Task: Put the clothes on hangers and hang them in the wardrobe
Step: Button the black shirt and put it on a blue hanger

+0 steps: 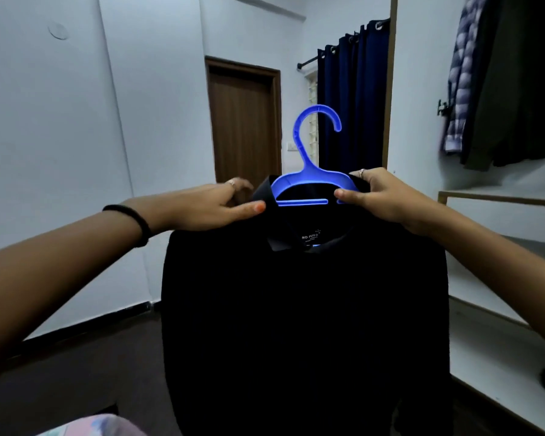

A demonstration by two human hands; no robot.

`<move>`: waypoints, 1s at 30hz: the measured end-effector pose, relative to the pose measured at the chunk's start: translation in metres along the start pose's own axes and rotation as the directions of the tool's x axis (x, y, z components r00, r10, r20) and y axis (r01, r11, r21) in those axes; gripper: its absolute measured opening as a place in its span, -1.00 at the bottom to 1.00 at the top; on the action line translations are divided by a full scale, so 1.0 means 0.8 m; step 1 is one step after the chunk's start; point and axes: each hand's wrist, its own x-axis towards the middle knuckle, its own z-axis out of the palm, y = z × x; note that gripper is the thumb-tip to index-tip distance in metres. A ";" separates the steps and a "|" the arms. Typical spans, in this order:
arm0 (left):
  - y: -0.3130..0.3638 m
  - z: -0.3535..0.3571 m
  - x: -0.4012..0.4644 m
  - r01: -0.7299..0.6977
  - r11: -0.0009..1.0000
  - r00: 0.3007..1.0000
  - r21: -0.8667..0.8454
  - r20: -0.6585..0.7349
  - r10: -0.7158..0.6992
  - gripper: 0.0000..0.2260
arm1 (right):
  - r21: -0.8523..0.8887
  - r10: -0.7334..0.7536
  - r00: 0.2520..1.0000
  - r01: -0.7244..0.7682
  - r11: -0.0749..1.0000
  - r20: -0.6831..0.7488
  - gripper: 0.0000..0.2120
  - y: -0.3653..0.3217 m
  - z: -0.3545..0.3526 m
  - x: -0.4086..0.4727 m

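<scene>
- Head view, centre of frame: black collared shirt (pixel 302 309) hangs on a blue plastic hanger (pixel 315 184), hook up, held in the air.
- Left hand (pixel 214 206) pinches the collar at the hanger's left shoulder, thumb in front, fingers behind.
- Right hand (pixel 381 196) grips the right shoulder likewise, thumb on the hanger bar.
- Upper right: hung clothes (pixel 497 83) in the wardrobe; shirt well apart from them.
- Risk: collar looks bunched; shirt may slide off one hanger arm if either grip loosens in transit.

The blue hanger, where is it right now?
In the head view the blue hanger sits mid-frame inside the black shirt's collar, between the left hand and right hand, hook pointing up.
</scene>
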 end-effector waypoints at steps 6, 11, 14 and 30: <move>0.125 -0.125 0.096 -0.260 0.937 0.944 -0.235 -0.265 0.196 -0.62 | -0.121 -0.118 0.992 0.113 0.986 -0.033 -0.88 -0.096 -0.120 0.030; 0.187 -0.187 0.136 -0.204 0.915 0.963 -0.349 -0.238 0.124 -0.56 | -0.158 -0.148 0.986 0.134 0.978 -0.080 -0.96 -0.155 -0.194 0.022; 0.213 -0.211 0.136 -0.231 0.925 0.954 -0.301 -0.259 0.154 -0.55 | -0.268 -0.108 0.991 0.084 0.960 -0.077 -0.84 -0.186 -0.233 0.013; 0.295 -0.176 0.245 -0.409 0.858 0.874 -0.312 -0.404 0.270 -0.54 | -0.710 0.219 0.948 -0.317 0.629 -0.229 -0.58 -0.130 -0.355 -0.068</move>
